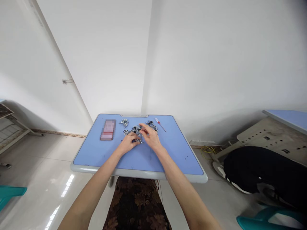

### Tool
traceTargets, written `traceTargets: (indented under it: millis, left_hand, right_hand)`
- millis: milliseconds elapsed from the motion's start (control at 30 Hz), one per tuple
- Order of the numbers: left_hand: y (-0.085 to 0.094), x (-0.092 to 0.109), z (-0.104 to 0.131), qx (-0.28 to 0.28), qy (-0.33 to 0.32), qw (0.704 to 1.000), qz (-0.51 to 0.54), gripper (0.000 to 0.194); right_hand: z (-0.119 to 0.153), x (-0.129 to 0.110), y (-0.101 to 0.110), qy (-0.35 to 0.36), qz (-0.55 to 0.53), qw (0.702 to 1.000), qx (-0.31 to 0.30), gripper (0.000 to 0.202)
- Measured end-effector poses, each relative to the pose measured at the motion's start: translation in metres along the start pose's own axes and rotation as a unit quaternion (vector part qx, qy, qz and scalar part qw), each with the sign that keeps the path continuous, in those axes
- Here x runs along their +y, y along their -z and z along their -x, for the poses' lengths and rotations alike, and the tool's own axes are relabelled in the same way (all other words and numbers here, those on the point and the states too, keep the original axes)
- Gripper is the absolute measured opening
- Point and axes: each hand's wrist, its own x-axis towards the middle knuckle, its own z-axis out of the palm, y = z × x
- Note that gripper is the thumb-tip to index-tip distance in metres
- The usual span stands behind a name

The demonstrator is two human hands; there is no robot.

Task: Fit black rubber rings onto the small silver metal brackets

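Observation:
A pile of small silvery metal parts [136,129] with round loops and some black pieces lies on the blue desk [141,159]. At the pile's near left edge is my left hand [128,143], its fingers closed on a small metal part [142,142] whose thin shank sticks out to the right. My right hand [151,136] hovers over the pile's right side, thumb and forefinger curled together near a dark piece. What sits between those fingertips is too small to make out. A smaller cluster of similar metal parts [124,122] lies farther back on the left.
A phone [107,129], its screen blurred, lies on the desk's left. A screwdriver [160,124] with a clear and red handle rests behind my right hand. The white wall [115,64] stands behind the desk. At right are another desk [290,119] and black cloth [259,175].

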Motion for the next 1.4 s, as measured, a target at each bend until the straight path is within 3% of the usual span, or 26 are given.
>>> traceTargets:
  millis: [133,367,633,867,1133,1300,1400]
  left_hand:
    - [0.0,-0.001,0.0,-0.007,0.004,1.0,-0.001,0.017]
    - [0.0,-0.002,0.0,-0.004,-0.005,1.0,0.009,0.017]
    - [-0.001,-0.004,0.0,-0.002,0.0,1.0,-0.01,0.017]
    - [-0.001,-0.002,0.0,0.0,0.002,1.0,0.006,0.016]
    - [0.0,-0.001,0.0,0.003,0.003,1.0,0.0,0.017]
    - [0.001,-0.001,0.0,-0.003,0.003,1.0,-0.006,0.017]
    - [0.001,0.0,0.0,-0.002,0.001,1.0,-0.012,0.017]
  right_hand:
    - [0.0,0.001,-0.001,0.003,0.034,0.999,0.023,0.025]
    - [0.002,-0.006,0.006,0.026,-0.045,0.997,-0.063,0.041]
    - [0.001,0.0,0.002,-0.02,0.021,0.999,0.014,0.021]
    - [0.002,-0.009,0.005,0.02,-0.04,0.998,-0.051,0.036]
    - [0.001,-0.001,0.0,-0.031,-0.009,0.999,0.014,0.023]
    - [0.002,-0.005,0.006,-0.014,-0.057,0.997,-0.054,0.036]
    - [0.001,-0.006,0.005,-0.02,-0.05,0.997,-0.053,0.036]
